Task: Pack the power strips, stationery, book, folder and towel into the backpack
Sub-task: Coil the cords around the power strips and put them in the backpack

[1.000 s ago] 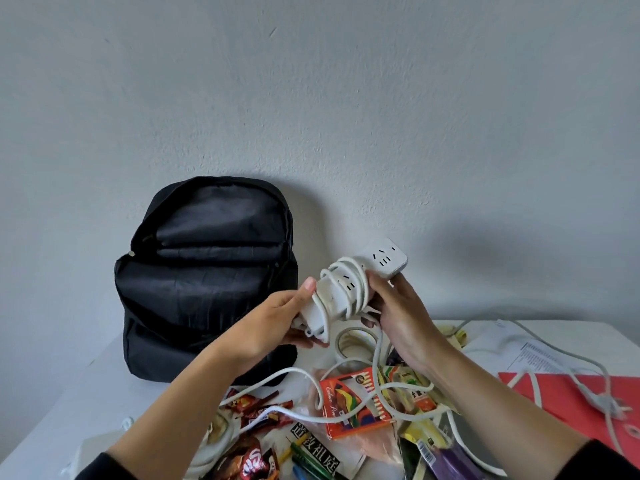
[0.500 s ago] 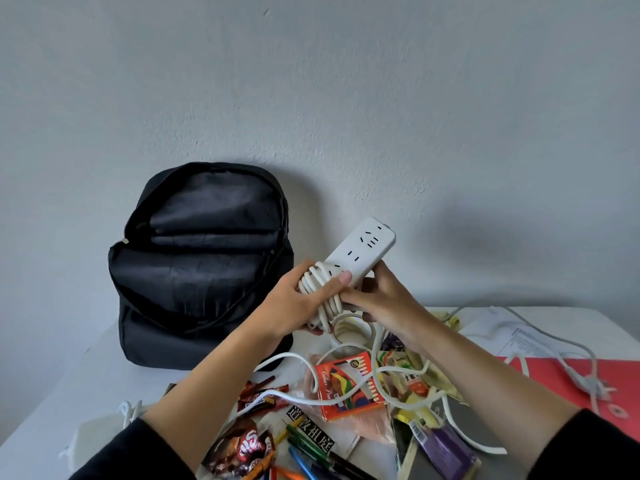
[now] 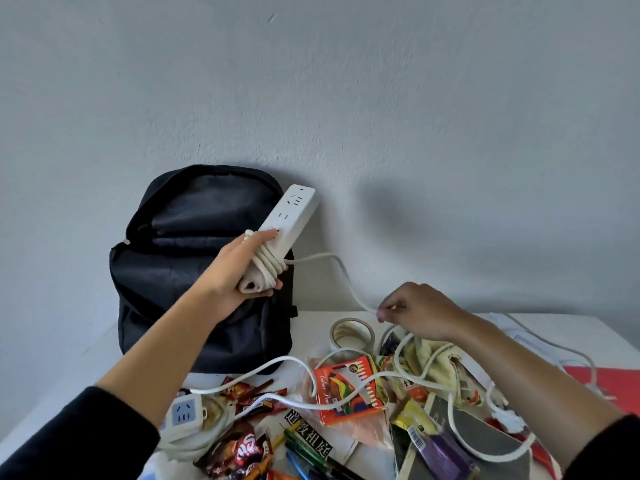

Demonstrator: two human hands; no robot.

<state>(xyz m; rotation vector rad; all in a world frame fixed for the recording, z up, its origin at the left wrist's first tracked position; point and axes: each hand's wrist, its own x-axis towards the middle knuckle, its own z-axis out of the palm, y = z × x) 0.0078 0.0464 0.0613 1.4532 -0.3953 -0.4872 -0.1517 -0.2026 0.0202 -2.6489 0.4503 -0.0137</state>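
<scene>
Many small things crowd the near edge of the white table [image 3: 311,323]: snack wrappers [image 3: 242,452], pens [image 3: 304,455] and a purple packet [image 3: 446,452] overlap with no gap between them. At the near left, just beside the left forearm, a small socket block [image 3: 183,414] with a blue face sits on its own coiled cable. Further in, an orange pencil box [image 3: 346,389] lies under loose loops of white cord [image 3: 343,268]. A red folder [image 3: 623,386] reaches the right edge of the view, and a second white cable crosses it.

The right hand [image 3: 419,313] hovers low over a pale yellow cloth [image 3: 436,351]; thumb and forefinger pinch the cord and the other fingers are curled in. A tape roll [image 3: 351,332] lies just to its left, with a bare band of table beyond it.

The left hand [image 3: 242,268] is raised, its fingers wrapped round the cord-wound end of the long white power strip [image 3: 294,213]. The strip tilts up to the right, its free end over the top right corner of the black backpack [image 3: 180,271]. The cord runs slack from the strip down to the right hand.

The backpack stands upright at the back left against the wall [image 3: 450,116], its zip open and mouth gaping. Bare table shows to its left, and the air above it is open.
</scene>
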